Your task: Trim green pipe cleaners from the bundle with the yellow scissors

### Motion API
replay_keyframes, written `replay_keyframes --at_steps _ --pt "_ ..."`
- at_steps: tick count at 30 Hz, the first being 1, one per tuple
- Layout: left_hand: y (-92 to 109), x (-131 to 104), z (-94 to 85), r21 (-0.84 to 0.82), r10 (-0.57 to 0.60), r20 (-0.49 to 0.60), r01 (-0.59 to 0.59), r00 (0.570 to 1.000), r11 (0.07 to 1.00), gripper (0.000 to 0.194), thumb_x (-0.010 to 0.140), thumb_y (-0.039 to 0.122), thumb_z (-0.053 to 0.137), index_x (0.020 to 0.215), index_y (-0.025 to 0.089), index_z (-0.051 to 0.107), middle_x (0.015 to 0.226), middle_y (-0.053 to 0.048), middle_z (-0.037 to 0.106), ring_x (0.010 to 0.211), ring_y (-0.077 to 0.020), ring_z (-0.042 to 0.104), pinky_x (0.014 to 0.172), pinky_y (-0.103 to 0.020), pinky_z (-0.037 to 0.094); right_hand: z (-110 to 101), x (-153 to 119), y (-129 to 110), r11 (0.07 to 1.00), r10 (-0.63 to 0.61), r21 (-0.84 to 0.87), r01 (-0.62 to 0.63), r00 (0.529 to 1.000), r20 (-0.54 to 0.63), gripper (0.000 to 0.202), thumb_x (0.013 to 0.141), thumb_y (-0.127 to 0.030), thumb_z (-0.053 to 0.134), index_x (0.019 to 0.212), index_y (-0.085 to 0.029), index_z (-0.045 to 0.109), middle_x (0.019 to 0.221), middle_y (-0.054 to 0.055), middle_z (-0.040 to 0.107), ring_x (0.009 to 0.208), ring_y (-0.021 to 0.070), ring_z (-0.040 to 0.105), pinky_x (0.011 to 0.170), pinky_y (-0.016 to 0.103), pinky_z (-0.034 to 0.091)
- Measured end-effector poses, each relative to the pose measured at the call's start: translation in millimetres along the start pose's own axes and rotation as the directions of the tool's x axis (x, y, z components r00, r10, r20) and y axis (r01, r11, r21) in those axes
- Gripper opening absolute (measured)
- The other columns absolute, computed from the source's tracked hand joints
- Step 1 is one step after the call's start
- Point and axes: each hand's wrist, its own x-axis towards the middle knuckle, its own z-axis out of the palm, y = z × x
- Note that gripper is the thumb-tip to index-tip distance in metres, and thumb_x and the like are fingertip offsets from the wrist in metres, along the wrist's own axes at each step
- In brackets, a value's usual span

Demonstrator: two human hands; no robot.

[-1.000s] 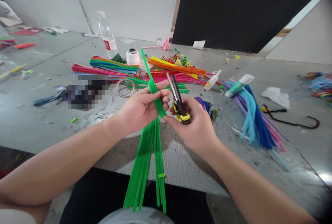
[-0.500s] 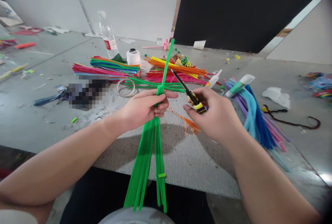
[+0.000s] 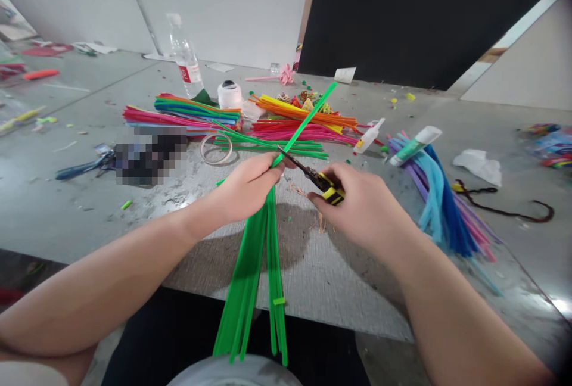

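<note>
My left hand (image 3: 252, 186) is closed around green pipe cleaners (image 3: 310, 121). Their long end slants up to the right, and a short green end pokes out left of the hand. In my right hand (image 3: 357, 195) are scissors (image 3: 315, 177) with dark blades and yellow-black handles. The blades cross the green stems just above my left fingertips; whether they touch cannot be made out. Below the left hand, a bundle of green pipe cleaners (image 3: 243, 279) lies over the table's front edge, its upper end hidden.
Pipe cleaner bundles (image 3: 196, 115) in many colours lie behind my hands, near a tape roll (image 3: 216, 162). A plastic bottle (image 3: 185, 58) stands at the back. Blue and purple pipe cleaners (image 3: 440, 207) and a glue tube (image 3: 415, 145) are to the right.
The held green stems have tilted from nearly upright to slanting right as my left hand turned. The scissors have moved left and down, against or over the stems.
</note>
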Motion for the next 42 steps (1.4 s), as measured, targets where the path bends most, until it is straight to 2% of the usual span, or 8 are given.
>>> replay_keyframes --at_steps 4,11,20,27,32,38,40,42 --pt "-1.5 -1.9 1.2 -0.007 -0.009 -0.007 0.009 1.000 1.000 0.031 0.102 0.024 0.050 0.071 0.021 0.045 0.067 0.002 0.047 0.066 -0.0142 0.042 0.065 -0.031 0.032 0.7 0.3 -1.0 1.000 0.015 -0.007 -0.015 1.000 0.010 0.017 0.086 -0.030 0.075 0.087 -0.025 0.058 0.079 0.004 0.072 0.072 0.0239 0.065 0.063 0.033 0.039" --pt "-4.8 -1.6 4.6 -0.213 -0.120 0.010 0.119 0.993 0.970 0.035 0.103 0.033 0.050 0.071 0.022 0.042 0.067 0.002 0.043 0.062 -0.0127 0.038 0.057 -0.029 0.029 3.9 0.5 0.4 0.999 0.013 -0.052 -0.013 1.000 0.004 0.021 0.087 -0.033 0.073 0.083 -0.025 0.054 0.074 0.003 0.067 0.068 0.0229 0.062 0.061 0.033 0.036" --pt "-5.5 -1.6 3.9 -0.160 -0.127 0.008 0.127 0.992 0.979 0.036 0.104 0.034 0.049 0.071 0.021 0.043 0.066 0.002 0.043 0.060 -0.0121 0.037 0.055 -0.029 0.028 4.7 0.4 0.0 0.996 0.026 -0.088 -0.023 0.999 0.025 0.022 0.087 -0.033 0.072 0.081 -0.025 0.052 0.072 0.003 0.067 0.066 0.0220 0.059 0.060 0.033 0.035" --pt "-3.6 -1.9 3.9 -0.173 -0.155 0.011 0.154 0.988 0.973 0.038 0.103 0.035 0.051 0.068 0.021 0.044 0.064 0.002 0.043 0.058 -0.0123 0.038 0.054 -0.029 0.028 5.6 0.6 1.3 0.991 -0.012 -0.135 0.013 1.000 0.008 0.018 0.085 -0.030 0.072 0.081 -0.025 0.055 0.071 0.003 0.067 0.065 0.0222 0.060 0.060 0.033 0.034" --pt "-1.1 -2.3 3.4 -0.220 -0.192 0.050 0.199 0.980 0.955 0.039 0.101 0.036 0.053 0.066 0.021 0.044 0.061 0.002 0.041 0.057 -0.0117 0.037 0.052 -0.027 0.027 5.8 -1.4 1.7 0.985 -0.003 -0.172 0.007 1.000 0.024 0.020 0.084 -0.030 0.073 0.081 -0.025 0.055 0.072 0.004 0.069 0.067 0.0235 0.062 0.061 0.033 0.034" --pt "7.3 -3.5 1.3 -0.267 -0.329 0.120 0.350 0.937 0.898 0.029 0.101 0.037 0.050 0.080 0.020 0.059 0.064 0.003 0.042 0.053 -0.0108 0.035 0.048 -0.027 0.023 6.7 -4.1 -3.8 0.976 0.063 -0.208 -0.062 0.998 -0.001 0.022 0.089 -0.037 0.071 0.082 -0.025 0.054 0.071 0.005 0.069 0.067 0.0244 0.062 0.058 0.033 0.031" --pt "8.4 -3.6 -0.3 -0.251 -0.332 0.123 0.354 0.935 0.901 0.028 0.099 0.039 0.054 0.079 0.020 0.058 0.062 0.004 0.038 0.052 -0.0105 0.033 0.048 -0.027 0.022 6.6 -4.2 -5.7 0.973 0.072 -0.222 -0.066 0.997 0.021 0.024 0.089 -0.038 0.071 0.079 -0.025 0.053 0.071 0.005 0.068 0.065 0.0233 0.060 0.057 0.033 0.031" --pt "7.4 -2.7 -1.9 -0.176 -0.293 0.103 0.307 0.951 0.935 0.022 0.096 0.037 0.061 0.081 0.020 0.061 0.060 0.006 0.036 0.052 -0.0102 0.032 0.049 -0.027 0.023 6.3 -3.7 -6.4 0.974 0.102 -0.208 -0.090 0.994 0.047 0.028 0.088 -0.041 0.073 0.076 -0.026 0.052 0.068 0.005 0.067 0.061 0.0218 0.058 0.055 0.033 0.031"
